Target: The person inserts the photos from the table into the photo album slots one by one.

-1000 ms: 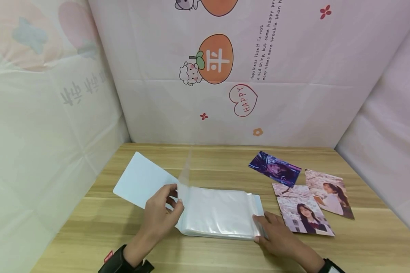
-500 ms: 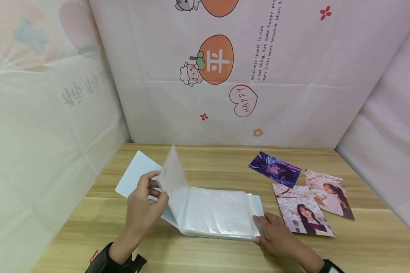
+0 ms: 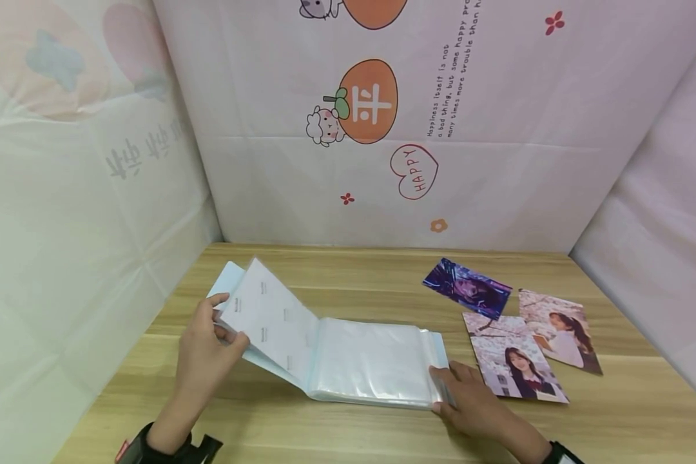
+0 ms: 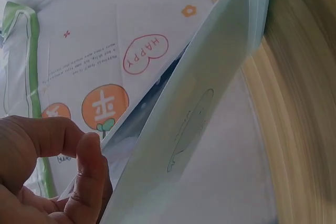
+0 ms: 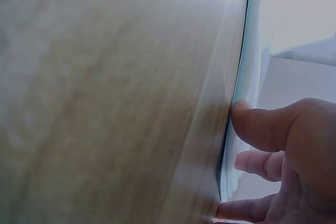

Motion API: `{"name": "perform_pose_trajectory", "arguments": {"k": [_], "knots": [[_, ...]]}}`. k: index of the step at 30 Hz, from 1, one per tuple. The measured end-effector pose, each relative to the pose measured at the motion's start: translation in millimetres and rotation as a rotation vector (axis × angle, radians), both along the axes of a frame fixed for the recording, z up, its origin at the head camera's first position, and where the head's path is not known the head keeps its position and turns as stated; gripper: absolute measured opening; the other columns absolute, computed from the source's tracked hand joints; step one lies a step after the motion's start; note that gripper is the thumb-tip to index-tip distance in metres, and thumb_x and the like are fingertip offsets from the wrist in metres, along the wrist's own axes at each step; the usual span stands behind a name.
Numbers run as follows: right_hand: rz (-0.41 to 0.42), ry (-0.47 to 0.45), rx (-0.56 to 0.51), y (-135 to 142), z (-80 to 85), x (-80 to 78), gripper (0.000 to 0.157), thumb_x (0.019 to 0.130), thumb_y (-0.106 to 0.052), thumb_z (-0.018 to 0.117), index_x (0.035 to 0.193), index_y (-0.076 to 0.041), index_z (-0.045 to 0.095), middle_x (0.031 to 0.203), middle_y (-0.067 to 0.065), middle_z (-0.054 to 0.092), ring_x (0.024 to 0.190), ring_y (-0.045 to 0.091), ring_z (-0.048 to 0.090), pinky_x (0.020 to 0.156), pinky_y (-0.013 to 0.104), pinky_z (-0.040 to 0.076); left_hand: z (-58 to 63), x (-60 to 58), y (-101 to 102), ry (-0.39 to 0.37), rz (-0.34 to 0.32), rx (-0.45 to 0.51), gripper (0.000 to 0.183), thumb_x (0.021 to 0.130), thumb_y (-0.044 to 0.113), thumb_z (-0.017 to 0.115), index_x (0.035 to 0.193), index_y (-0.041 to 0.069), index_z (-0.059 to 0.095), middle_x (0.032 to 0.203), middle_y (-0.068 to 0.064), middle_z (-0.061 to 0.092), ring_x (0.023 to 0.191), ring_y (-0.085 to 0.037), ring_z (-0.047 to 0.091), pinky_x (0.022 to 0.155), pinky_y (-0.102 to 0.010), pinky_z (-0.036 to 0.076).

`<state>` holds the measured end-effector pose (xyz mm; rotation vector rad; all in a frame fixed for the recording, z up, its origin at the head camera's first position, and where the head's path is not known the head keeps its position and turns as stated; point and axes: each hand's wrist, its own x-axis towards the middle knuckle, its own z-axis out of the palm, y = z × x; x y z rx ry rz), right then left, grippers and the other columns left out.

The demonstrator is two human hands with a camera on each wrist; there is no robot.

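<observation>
Because the left hand (image 3: 205, 351), pinching a page's (image 3: 275, 325) outer edge, has swung it from upright towards the tabletop's (image 3: 130, 393) left edge, the album (image 3: 377, 361) at the tabletop's middle seems nearly turned to its next pocket. The right hand (image 3: 470, 399) still grips the album's right end; three photos (image 3: 516, 361) lie unmoved towards the tabletop's right edge.

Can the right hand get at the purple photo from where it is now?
Likely yes: the right hand touches the right end of the album, and the purple photo lies uncovered just beyond, with nothing standing between them.
</observation>
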<state>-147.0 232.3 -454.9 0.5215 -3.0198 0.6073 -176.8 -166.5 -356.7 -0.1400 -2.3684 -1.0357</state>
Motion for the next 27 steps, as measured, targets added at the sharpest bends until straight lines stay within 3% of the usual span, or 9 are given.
{"name": "perform_pose_trajectory", "arguments": {"k": [5,9,13,20,27], "knots": [[0.009,0.014,0.002,0,-0.5,0.3,0.054,0.081,-0.024,0.071,0.126,-0.002,0.052,0.122,0.035,0.044,0.111,0.054,0.039,0.085,0.064,0.037,1.3,1.2,-14,-0.191,0.050,-0.012,0.064,0.068,0.000,0.068,0.126,-0.008,0.042,0.086,-0.017,0.056,0.063,-0.020,0.052,0.049,-0.026,0.041],[0.010,0.021,0.002,1,-1.9,0.1,0.054,0.081,-0.024,0.071,0.126,-0.002,0.052,0.122,0.035,0.044,0.111,0.054,0.039,0.084,0.065,0.037,-2.2,0.4,-24,-0.307,0.087,-0.074,0.069,0.069,0.006,0.069,0.128,-0.010,0.039,0.098,-0.026,0.054,0.070,-0.027,0.050,0.051,-0.031,0.038],[0.012,0.021,0.000,1,-2.2,-0.2,0.054,0.081,-0.024,0.070,0.127,-0.002,0.052,0.122,0.036,0.043,0.111,0.055,0.039,0.084,0.065,0.037,-8.3,0.7,-33,-0.371,0.105,-0.180,0.070,0.070,0.012,0.071,0.128,-0.010,0.038,0.114,-0.034,0.048,0.075,-0.032,0.049,0.051,-0.036,0.039],[0.007,-0.005,0.003,1,0.8,-0.2,0.054,0.081,-0.024,0.070,0.128,-0.003,0.051,0.122,0.036,0.043,0.112,0.055,0.038,0.085,0.065,0.036,-17.8,1.8,-47,-0.489,0.087,-0.339,0.069,0.074,0.023,0.072,0.125,-0.012,0.041,0.106,-0.035,0.051,0.073,-0.032,0.054,0.052,-0.041,0.045],[0.015,-0.005,0.000,1,-2.3,-1.9,0.054,0.081,-0.022,0.070,0.128,-0.001,0.051,0.122,0.037,0.043,0.112,0.055,0.039,0.086,0.065,0.036,-30.5,2.2,-59,-0.575,0.059,-0.414,0.071,0.074,0.032,0.072,0.122,-0.012,0.044,0.098,-0.029,0.058,0.068,-0.028,0.054,0.050,-0.041,0.044]]}}
